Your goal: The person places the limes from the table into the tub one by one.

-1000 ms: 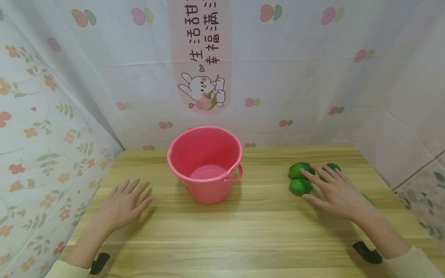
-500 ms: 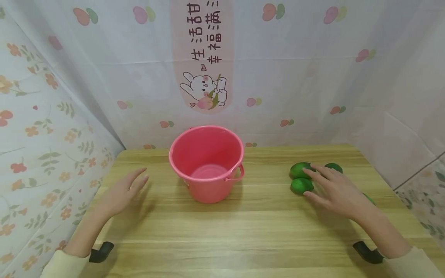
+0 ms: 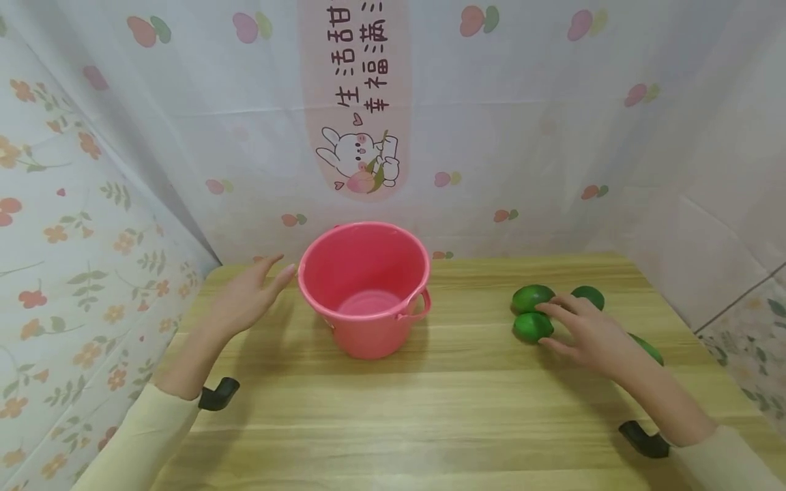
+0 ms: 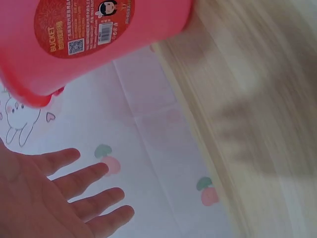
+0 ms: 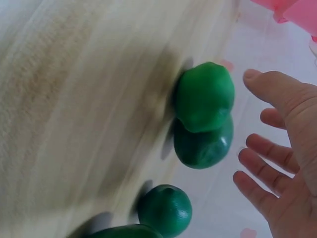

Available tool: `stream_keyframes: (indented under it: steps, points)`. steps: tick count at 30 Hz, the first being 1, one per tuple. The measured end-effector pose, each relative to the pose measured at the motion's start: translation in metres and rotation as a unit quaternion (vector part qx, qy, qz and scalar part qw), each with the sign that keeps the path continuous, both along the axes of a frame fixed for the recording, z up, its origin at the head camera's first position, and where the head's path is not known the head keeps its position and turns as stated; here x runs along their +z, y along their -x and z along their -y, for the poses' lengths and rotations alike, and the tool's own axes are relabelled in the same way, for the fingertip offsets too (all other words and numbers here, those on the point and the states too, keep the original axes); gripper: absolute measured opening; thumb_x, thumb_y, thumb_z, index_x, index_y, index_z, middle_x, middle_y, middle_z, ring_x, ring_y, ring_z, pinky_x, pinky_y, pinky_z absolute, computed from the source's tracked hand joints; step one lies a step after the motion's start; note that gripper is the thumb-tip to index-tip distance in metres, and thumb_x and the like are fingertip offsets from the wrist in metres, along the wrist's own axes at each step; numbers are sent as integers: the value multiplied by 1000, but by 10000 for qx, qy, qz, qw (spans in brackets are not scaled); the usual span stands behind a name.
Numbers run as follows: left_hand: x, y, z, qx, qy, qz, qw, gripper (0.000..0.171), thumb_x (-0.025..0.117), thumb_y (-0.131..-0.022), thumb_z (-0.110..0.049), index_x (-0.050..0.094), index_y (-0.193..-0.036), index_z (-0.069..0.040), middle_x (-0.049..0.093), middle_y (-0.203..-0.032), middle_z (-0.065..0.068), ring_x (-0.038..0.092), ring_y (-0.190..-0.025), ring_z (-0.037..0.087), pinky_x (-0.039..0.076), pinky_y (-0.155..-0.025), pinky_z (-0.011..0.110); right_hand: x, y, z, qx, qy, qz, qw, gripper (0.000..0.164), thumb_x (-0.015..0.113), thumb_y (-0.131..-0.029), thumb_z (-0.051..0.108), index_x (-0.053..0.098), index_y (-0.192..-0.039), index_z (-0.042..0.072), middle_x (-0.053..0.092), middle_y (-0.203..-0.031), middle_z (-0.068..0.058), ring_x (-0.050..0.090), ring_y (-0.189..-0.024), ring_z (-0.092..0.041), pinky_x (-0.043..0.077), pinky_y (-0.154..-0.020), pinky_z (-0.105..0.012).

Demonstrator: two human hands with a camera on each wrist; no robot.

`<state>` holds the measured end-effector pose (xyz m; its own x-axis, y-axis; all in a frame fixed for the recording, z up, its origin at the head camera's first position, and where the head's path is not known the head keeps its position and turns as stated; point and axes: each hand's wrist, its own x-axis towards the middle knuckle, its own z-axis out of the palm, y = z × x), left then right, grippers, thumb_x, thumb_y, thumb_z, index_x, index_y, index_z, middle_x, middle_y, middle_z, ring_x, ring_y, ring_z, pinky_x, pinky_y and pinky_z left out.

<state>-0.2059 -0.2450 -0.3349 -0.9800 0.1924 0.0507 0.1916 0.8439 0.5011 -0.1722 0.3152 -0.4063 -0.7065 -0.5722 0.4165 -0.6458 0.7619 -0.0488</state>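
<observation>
A pink plastic bucket (image 3: 371, 339) stands upright with its handle hanging down on the right. My left hand (image 3: 242, 300) hovers at its left, thumb tip close to the rim; in the left wrist view the fingers spread, palm bare, below the bucket's labelled side (image 4: 99, 27). On the right lie several green, lime-like fruits. My right hand (image 3: 592, 341) hangs over them with bent, spread fingers, nearest a bright green one (image 3: 532, 328) and a darker one (image 3: 529, 299) touching it. In the right wrist view a gap shows between the thumb (image 5: 272, 89) and the bright fruit (image 5: 205, 96).
Another dark green fruit (image 3: 588, 296) sits behind the right hand, and one more (image 3: 647, 348) lies beside the right wrist, partly hidden. The wooden table (image 3: 393, 423) meets a patterned cloth (image 3: 491, 136) at its back edge. Black wrist pieces (image 3: 219, 394) jut from both sleeves.
My left hand has moved right and forward, up to the bucket's left side, and turned on edge. The right hand's fingers have bent slightly, staying over the fruits. Bucket and fruits have not moved.
</observation>
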Motion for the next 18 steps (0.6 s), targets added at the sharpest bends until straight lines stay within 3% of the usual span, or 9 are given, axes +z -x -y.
stream_keyframes:
  steps: [5, 13, 18]
  points:
    - [-1, 10, -11, -62, 88, -20, 9999, 78, 34, -91, -65, 30, -146, -11, 39, -140, 14, 40, -123, 38, 33, -90, 61, -7, 3, 0, -61, -201, 181, 9996, 60, 84, -66, 26, 59, -117, 7, 53, -105, -9, 53, -86, -28, 47, -60, -40]
    - [-4, 13, -15, -393, 272, -232, 9986, 62, 30, -96, -56, 39, -142, -15, 49, -132, 10, 47, -118, 35, 36, -90, 59, -10, 6, 2, -171, -425, 266, 9986, 60, 85, -66, 25, 60, -117, 6, 53, -105, -13, 53, -86, -29, 47, -58, -39]
    - [-5, 14, -17, -444, 522, -113, 9976, 63, 25, -97, -56, 39, -142, -14, 48, -134, 11, 44, -120, 36, 33, -91, 59, -16, 8, 2, -153, -496, 215, 9984, 63, 87, -62, 24, 60, -116, 5, 54, -102, -13, 53, -85, -29, 47, -60, -39]
